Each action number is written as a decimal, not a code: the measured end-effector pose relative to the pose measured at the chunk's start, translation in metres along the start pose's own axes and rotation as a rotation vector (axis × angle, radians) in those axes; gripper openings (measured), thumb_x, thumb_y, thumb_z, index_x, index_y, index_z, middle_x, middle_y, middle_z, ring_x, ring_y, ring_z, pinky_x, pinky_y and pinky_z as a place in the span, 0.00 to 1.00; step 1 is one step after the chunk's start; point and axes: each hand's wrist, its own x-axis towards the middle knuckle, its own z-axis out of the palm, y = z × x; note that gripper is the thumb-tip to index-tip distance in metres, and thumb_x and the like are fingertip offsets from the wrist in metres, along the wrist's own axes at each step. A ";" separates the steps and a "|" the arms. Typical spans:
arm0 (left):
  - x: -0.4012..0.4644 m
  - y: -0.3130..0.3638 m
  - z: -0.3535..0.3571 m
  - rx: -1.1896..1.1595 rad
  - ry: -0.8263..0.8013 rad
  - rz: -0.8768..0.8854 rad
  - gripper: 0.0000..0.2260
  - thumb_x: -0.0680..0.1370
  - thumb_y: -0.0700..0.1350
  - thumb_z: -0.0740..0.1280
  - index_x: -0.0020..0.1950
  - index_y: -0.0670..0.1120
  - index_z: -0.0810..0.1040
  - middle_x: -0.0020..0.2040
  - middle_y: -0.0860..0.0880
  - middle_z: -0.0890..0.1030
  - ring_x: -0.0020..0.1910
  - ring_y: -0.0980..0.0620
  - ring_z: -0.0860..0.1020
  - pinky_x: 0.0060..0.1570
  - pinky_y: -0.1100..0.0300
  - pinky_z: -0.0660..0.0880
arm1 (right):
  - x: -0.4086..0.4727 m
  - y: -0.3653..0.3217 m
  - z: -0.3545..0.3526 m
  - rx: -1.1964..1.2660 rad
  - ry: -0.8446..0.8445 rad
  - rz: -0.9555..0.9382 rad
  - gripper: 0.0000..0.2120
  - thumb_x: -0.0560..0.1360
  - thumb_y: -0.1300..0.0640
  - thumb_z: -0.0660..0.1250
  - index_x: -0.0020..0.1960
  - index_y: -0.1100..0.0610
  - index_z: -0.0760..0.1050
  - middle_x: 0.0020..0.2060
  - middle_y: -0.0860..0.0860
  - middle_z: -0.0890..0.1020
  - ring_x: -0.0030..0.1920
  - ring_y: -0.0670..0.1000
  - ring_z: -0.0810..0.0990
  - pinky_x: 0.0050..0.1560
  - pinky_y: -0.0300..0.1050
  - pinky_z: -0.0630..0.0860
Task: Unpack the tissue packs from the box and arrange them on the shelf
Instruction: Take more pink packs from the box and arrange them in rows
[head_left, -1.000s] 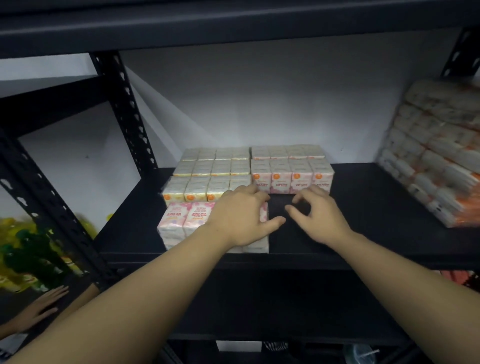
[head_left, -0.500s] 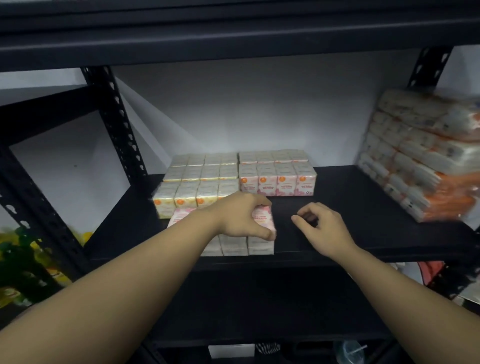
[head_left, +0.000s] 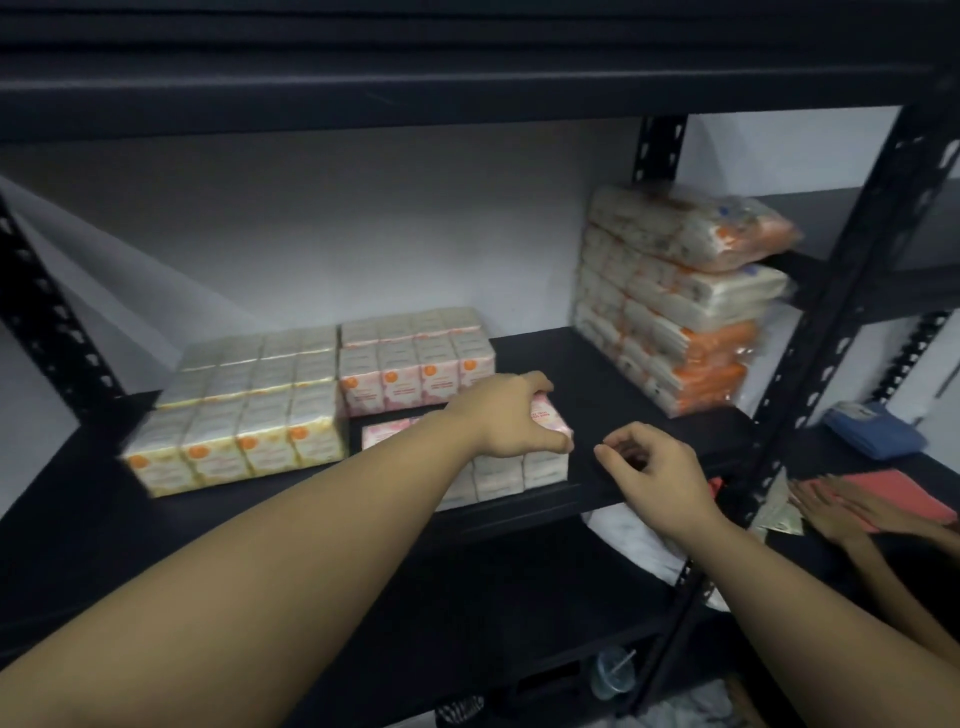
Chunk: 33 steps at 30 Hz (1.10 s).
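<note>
Left hand (head_left: 511, 418) clamps over the pink tissue pack (head_left: 548, 422) at shelf (head_left: 639, 457) front, likely squaring it against the pink-labelled pack (head_left: 415, 371) at 11 o'clock; right hand (head_left: 649, 470) hovers at 3 o'clock, fingers loosely curled, holding nothing, ready to steady

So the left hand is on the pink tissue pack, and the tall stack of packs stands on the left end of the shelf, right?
Not quite. The left hand does grip the pink tissue pack, but the head view shows the tall stack at the right end of the shelf.
</note>
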 end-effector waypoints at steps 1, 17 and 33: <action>0.005 0.003 0.000 -0.008 -0.007 0.021 0.36 0.72 0.68 0.72 0.77 0.59 0.68 0.69 0.50 0.76 0.65 0.47 0.75 0.63 0.48 0.74 | 0.000 0.000 -0.002 0.007 -0.004 0.002 0.02 0.77 0.52 0.74 0.47 0.50 0.83 0.42 0.43 0.84 0.45 0.39 0.81 0.46 0.35 0.77; -0.003 -0.057 -0.043 0.099 0.016 -0.196 0.24 0.77 0.66 0.68 0.67 0.52 0.77 0.64 0.49 0.79 0.59 0.47 0.77 0.58 0.54 0.74 | -0.001 -0.057 0.031 0.136 -0.081 -0.028 0.11 0.75 0.44 0.75 0.54 0.46 0.80 0.47 0.43 0.82 0.48 0.44 0.81 0.51 0.42 0.79; -0.060 -0.088 -0.043 0.303 0.191 -0.338 0.30 0.78 0.71 0.59 0.68 0.50 0.73 0.58 0.48 0.79 0.53 0.46 0.78 0.47 0.52 0.76 | 0.016 -0.126 0.023 -0.421 -0.660 0.011 0.60 0.51 0.28 0.80 0.78 0.45 0.62 0.64 0.44 0.71 0.61 0.48 0.75 0.60 0.51 0.80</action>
